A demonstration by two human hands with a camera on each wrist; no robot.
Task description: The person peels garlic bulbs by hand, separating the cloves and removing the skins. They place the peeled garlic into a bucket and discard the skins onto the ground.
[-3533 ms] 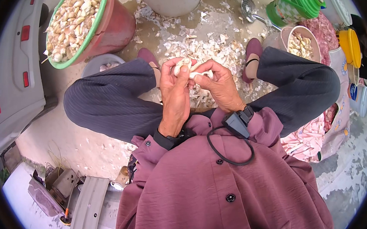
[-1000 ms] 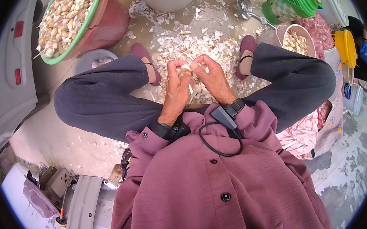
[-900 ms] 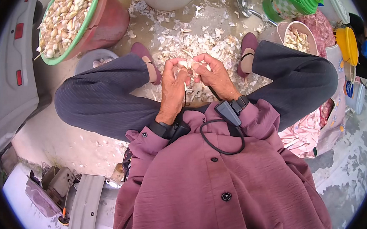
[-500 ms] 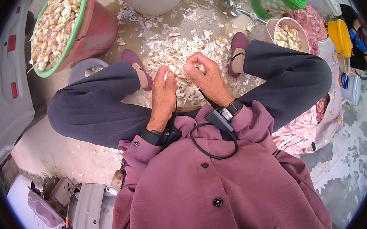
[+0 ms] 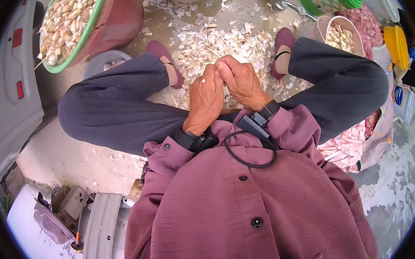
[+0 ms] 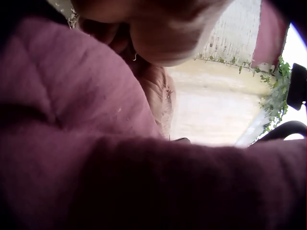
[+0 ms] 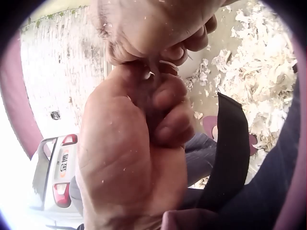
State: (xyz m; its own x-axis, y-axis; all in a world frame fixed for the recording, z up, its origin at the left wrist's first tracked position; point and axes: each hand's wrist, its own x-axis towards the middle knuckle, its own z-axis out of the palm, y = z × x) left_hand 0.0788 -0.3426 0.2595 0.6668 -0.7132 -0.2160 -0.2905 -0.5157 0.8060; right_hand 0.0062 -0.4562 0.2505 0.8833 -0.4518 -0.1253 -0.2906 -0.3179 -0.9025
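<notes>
Both hands meet knuckle to knuckle over the pile of pale garlic skins in the head view. The left hand has curled fingers and a white fleck on its back. Against it, the right hand curls its fingers, thumb over the meeting point. Their backs hide most of the garlic between them from above. From the right wrist, a small pale piece of garlic shows where the curled fingers of both hands meet. A purple sleeve and blurred skin fill much of the left wrist view.
A red tub with a green rim holds garlic cloves at upper left, beside a grey basin. At upper right are a pale bucket of cloves, a green container and a yellow bucket. Bent knees flank the hands.
Earlier, pale garlic showed between the fingertips, and half a second ago the hands were slightly apart. Now they press together with their backs upward, covering it. The head view has also shifted.
</notes>
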